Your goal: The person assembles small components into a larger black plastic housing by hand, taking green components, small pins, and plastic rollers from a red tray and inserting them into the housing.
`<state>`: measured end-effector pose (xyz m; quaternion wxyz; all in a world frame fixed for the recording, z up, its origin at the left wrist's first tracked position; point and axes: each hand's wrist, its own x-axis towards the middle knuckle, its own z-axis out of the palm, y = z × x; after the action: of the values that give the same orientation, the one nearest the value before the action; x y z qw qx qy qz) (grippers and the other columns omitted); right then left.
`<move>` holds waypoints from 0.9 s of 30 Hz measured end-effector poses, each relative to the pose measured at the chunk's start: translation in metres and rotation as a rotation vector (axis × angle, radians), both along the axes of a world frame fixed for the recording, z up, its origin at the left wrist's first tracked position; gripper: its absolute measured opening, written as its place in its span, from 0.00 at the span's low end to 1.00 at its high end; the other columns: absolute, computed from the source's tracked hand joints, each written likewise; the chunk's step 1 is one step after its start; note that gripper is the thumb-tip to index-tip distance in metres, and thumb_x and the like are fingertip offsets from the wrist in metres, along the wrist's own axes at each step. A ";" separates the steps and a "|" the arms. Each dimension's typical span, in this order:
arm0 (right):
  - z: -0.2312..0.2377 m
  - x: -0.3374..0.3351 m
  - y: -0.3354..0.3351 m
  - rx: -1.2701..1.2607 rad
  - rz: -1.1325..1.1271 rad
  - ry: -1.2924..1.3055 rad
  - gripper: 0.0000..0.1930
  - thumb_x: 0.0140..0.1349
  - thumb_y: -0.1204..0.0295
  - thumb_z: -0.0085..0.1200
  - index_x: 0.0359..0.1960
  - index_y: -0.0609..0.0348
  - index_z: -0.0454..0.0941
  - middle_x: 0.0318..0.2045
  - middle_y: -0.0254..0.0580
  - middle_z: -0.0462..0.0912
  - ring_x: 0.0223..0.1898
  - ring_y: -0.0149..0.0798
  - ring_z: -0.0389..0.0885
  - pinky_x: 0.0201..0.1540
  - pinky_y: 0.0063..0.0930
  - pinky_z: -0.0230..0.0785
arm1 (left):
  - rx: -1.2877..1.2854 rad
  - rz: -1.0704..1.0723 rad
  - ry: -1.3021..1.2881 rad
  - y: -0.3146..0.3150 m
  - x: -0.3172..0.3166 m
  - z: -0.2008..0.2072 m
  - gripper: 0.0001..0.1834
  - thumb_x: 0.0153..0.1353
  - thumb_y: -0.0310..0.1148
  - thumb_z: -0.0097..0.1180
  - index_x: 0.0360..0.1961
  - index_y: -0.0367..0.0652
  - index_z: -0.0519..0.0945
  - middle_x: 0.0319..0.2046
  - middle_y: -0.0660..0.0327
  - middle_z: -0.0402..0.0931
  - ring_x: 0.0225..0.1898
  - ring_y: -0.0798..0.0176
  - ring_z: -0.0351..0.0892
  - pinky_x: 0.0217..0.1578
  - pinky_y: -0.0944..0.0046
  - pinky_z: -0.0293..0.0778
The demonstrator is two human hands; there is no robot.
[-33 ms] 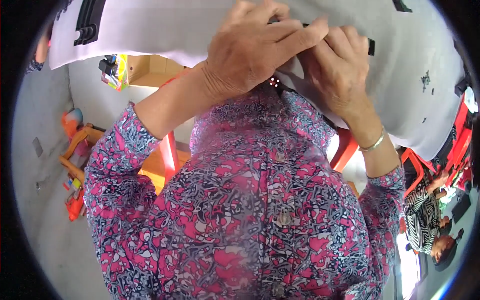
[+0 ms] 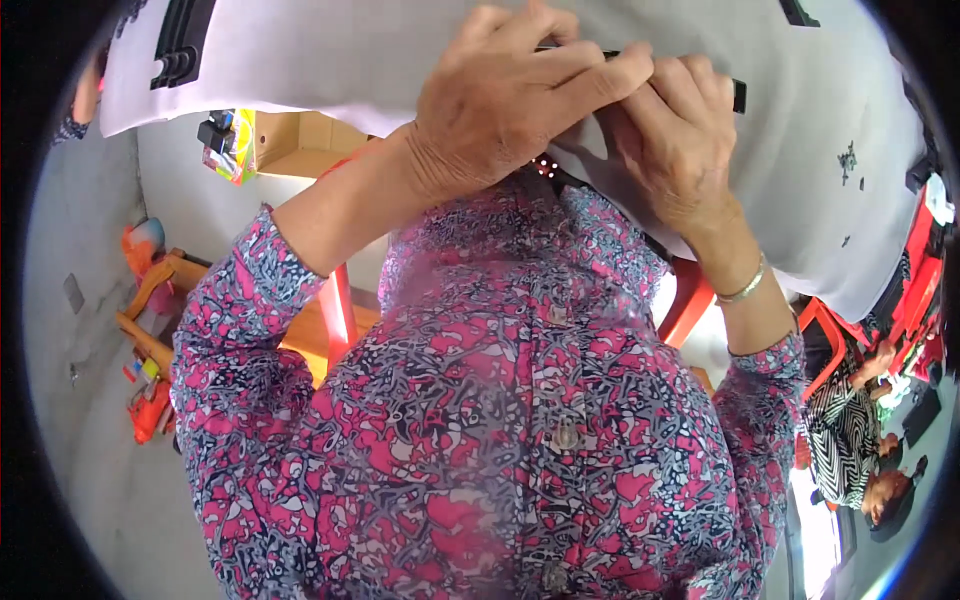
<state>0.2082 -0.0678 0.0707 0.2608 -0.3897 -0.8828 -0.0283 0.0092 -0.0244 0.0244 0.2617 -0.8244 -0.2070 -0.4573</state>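
Observation:
Close together at the near edge of a table with a pale grey cloth (image 2: 330,55), both my hands grip a slim black strip-like part (image 2: 739,96). Its right end sticks out past my right hand (image 2: 678,135), and a thin dark edge shows between the fingers. What kind of part it is cannot be made out. My left hand (image 2: 500,105) has its fingers bent over the strip, its index finger reaching across to my right hand. The fingers of my right hand are curled around the other end. Most of the strip is hidden by both hands.
A black moulded part (image 2: 182,50) lies on the cloth at the left, another black piece (image 2: 799,12) at the far right. Small dark bits (image 2: 848,162) are scattered at the right. Below stand an open cardboard box (image 2: 310,140) and a red chair (image 2: 338,315). Another person (image 2: 840,430) is at the right.
Almost nothing differs. The view has shifted very slightly, and both hands keep the same grip on the black strip.

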 end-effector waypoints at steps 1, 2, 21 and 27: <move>-0.001 0.000 0.001 0.008 0.010 0.067 0.16 0.46 0.78 0.69 0.39 0.57 0.86 0.39 0.35 0.82 0.39 0.42 0.78 0.39 0.36 0.66 | -0.017 -0.040 0.004 0.003 -0.001 0.000 0.23 0.57 0.29 0.61 0.57 0.44 0.83 0.32 0.69 0.75 0.41 0.62 0.78 0.36 0.62 0.66; -0.001 0.002 0.003 0.014 0.019 0.134 0.16 0.46 0.79 0.69 0.41 0.58 0.86 0.39 0.37 0.83 0.40 0.42 0.78 0.40 0.36 0.67 | -0.036 -0.081 0.008 0.005 -0.002 -0.001 0.22 0.57 0.28 0.61 0.55 0.44 0.83 0.32 0.68 0.74 0.42 0.62 0.78 0.37 0.60 0.67; 0.013 0.041 0.001 -0.119 -0.419 0.285 0.22 0.55 0.72 0.73 0.53 0.54 0.84 0.47 0.42 0.83 0.51 0.42 0.80 0.53 0.34 0.74 | -0.459 -0.344 -0.560 0.003 -0.011 -0.004 0.27 0.47 0.37 0.75 0.48 0.37 0.82 0.42 0.54 0.78 0.47 0.47 0.76 0.51 0.49 0.65; 0.010 0.045 0.005 -0.175 -0.379 0.156 0.22 0.53 0.71 0.73 0.52 0.53 0.84 0.46 0.39 0.83 0.50 0.40 0.80 0.53 0.33 0.75 | -0.917 0.088 -0.038 -0.024 -0.027 0.054 0.22 0.46 0.31 0.73 0.44 0.38 0.83 0.36 0.57 0.77 0.43 0.50 0.75 0.50 0.50 0.64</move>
<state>0.2530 -0.0630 0.0804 0.2836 -0.5709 -0.7699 0.0300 -0.0175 -0.0483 0.0785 -0.1149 -0.8369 -0.4276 -0.3217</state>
